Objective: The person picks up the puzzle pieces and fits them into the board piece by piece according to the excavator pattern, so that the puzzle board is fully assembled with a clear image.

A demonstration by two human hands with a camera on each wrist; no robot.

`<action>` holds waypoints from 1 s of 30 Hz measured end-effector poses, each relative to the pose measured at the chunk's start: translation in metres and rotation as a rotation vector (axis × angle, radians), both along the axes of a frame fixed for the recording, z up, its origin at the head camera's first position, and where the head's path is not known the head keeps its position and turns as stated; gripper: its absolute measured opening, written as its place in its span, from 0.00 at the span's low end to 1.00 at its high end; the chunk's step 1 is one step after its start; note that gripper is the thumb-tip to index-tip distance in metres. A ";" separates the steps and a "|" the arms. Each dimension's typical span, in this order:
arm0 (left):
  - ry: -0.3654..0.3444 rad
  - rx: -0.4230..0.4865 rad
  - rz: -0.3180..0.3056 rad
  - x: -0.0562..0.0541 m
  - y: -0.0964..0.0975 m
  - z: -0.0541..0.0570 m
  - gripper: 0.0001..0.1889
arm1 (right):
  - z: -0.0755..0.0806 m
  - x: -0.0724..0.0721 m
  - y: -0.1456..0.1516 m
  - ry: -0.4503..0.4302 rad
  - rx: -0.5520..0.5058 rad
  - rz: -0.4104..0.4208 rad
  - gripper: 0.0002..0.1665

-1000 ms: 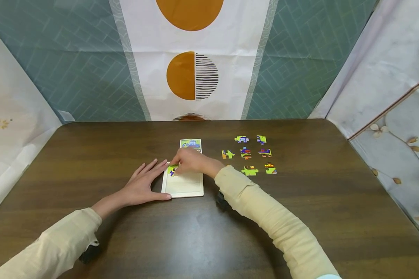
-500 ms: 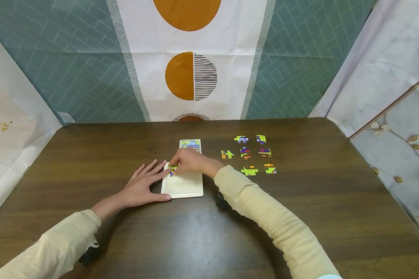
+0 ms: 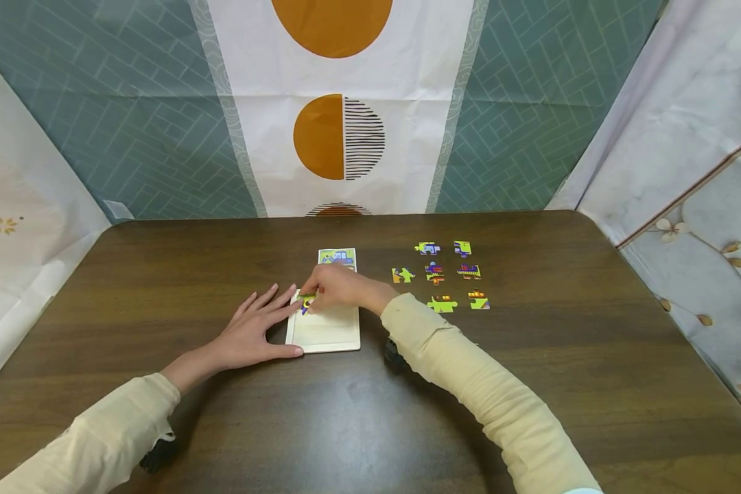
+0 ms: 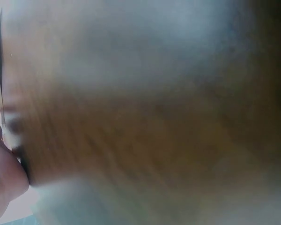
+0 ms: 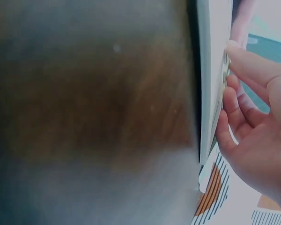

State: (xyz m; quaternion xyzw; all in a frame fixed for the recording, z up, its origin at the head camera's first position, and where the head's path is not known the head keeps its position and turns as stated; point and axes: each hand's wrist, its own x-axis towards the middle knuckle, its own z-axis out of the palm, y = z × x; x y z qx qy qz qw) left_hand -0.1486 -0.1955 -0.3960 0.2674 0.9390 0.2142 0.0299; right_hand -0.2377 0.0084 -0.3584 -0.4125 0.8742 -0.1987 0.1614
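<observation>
A cream puzzle tray [image 3: 327, 337] lies flat on the brown table. My left hand [image 3: 253, 328] spreads its straight fingers along the tray's left side, its thumb at the near left corner. My right hand [image 3: 339, 285] reaches over the tray and pinches a yellow-green and blue jigsaw puzzle piece [image 3: 305, 304] at the upper left corner. In the right wrist view, the thumb and curled fingers of the right hand [image 5: 257, 105] lie low against the tray face [image 5: 215, 93]. Part of the left hand [image 4: 4, 180] shows at the left wrist view's edge.
Several loose puzzle pieces [image 3: 435, 273] lie in rough rows right of the tray; the right forearm covers part of them. A card [image 3: 338, 256] with a blue vehicle picture sits just behind the tray. Patterned cloth [image 3: 346, 151] hangs behind the table's far edge.
Both hands keep nearly the same places. The right fingers shift slightly on the puzzle piece, which turns a little at the tray's upper left corner.
</observation>
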 end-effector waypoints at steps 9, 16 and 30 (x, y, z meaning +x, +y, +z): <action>0.010 -0.028 -0.016 0.000 0.000 -0.001 0.46 | 0.000 -0.001 0.003 0.038 0.013 0.016 0.22; 0.008 -0.063 -0.032 0.001 -0.001 0.000 0.45 | 0.001 -0.001 0.003 0.017 -0.015 0.005 0.20; 0.003 -0.096 -0.020 0.000 -0.001 -0.002 0.46 | 0.007 -0.006 0.029 -0.050 -0.048 -0.078 0.20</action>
